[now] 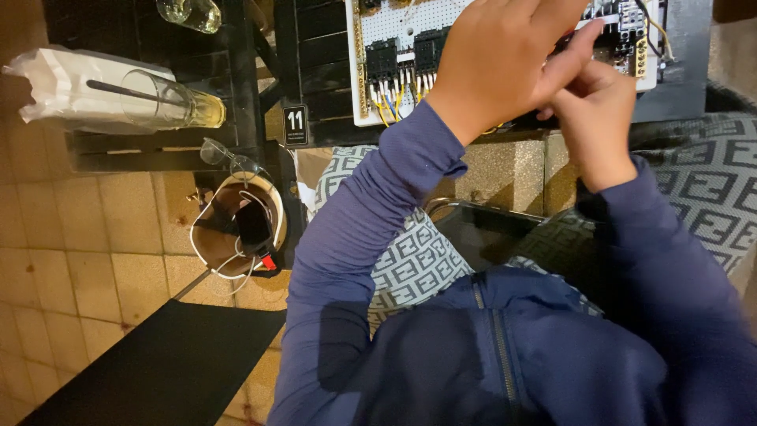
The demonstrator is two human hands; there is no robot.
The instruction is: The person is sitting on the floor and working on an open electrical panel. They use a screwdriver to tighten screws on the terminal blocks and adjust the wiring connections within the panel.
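Napkin bundle (59, 91): white, crumpled, at the far left on the dark slatted counter (150, 150); touching the tall glass.
Tall glass (169, 102): clear, lying across the view with a dark straw inside and a little yellowish liquid at its base; a second clear glass (189, 12) sits at the top edge, well apart.
Spectacles (229, 158): clear-rimmed, at the counter's edge just above the brown bag.
Brown bag (236, 229): open-topped, on the tiled floor (79, 268); a dark phone-like slab and white cable lie inside it.
Small black sign (295, 125): fixed to the counter's front edge, between the bag and the board.
White perforated board (410, 31): lies flat on the counter at top centre; black modules and yellow, white and blue wires are mounted on it.
Left hand (497, 59): over the board's middle, back of the hand upward, fingers curled and meeting the right hand; it seems to pinch something small, but the view hides what.
Right hand (595, 110): just beside and touching the left hand, at the board's right part; fingers bent inward and closed, whether on a wire I cannot tell.
Sleeves: dark blue, zipped jacket below; patterned grey cushion (410, 260) under the arms.
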